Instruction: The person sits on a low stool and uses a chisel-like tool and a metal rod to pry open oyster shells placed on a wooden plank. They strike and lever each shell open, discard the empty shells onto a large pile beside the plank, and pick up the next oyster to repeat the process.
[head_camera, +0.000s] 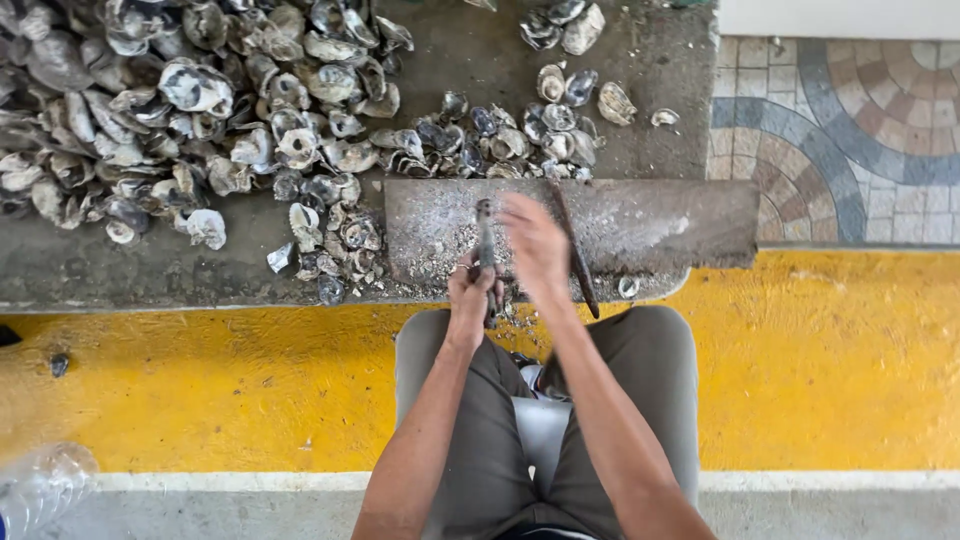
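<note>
My left hand (472, 292) grips a long dark oyster (486, 235) that stands upright on a grey board (680, 225) dusted with shell grit. My right hand (535, 245) is blurred just right of the oyster and holds a thin dark metal rod (578, 262) that slants down to the right. Both hands sit at the near edge of the board, above my knees in grey trousers.
A big heap of oyster shells (170, 100) covers the concrete at the back left, and a smaller cluster (530, 130) lies behind the board. A yellow painted strip (830, 360) runs under me. Patterned paving (860, 130) is at the right, a plastic bottle (40, 485) at the bottom left.
</note>
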